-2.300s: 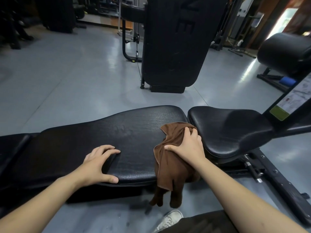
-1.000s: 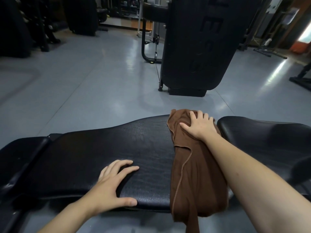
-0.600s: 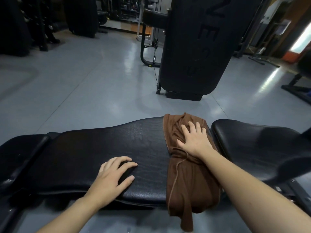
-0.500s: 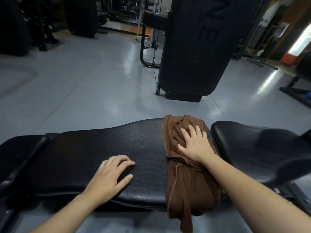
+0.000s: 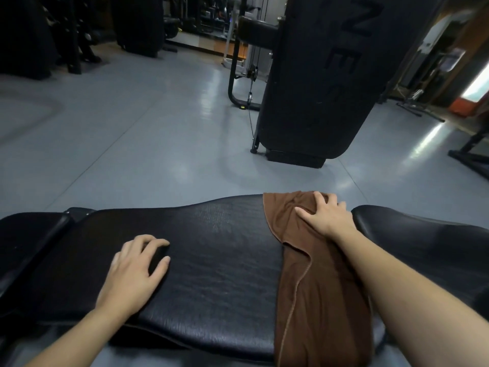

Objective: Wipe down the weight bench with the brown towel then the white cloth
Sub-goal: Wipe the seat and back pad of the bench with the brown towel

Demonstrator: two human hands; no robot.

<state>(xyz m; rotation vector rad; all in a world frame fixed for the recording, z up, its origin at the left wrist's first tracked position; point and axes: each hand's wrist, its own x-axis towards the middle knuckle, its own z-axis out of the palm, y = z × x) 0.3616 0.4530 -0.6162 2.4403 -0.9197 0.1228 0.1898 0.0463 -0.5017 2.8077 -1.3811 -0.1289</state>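
The black padded weight bench (image 5: 217,250) stretches across the lower half of the view. A brown towel (image 5: 315,282) lies draped across its right end, from the far edge to over the near edge. My right hand (image 5: 324,217) presses flat on the towel's far part, fingers spread and straight. My left hand (image 5: 135,268) rests palm down on the bare pad, left of the middle, fingers slightly bent. No white cloth is in view.
The bench's separate black seat pad (image 5: 423,239) sits right of the towel. A tall black gym machine (image 5: 317,80) stands on the grey floor (image 5: 127,133) behind the bench. More dark equipment lines the far left and the right edge.
My right hand has slid the towel toward the bench's far edge, after pulling it nearer a moment earlier. The towel now lies flatter across the pad. The left hand stays in place.
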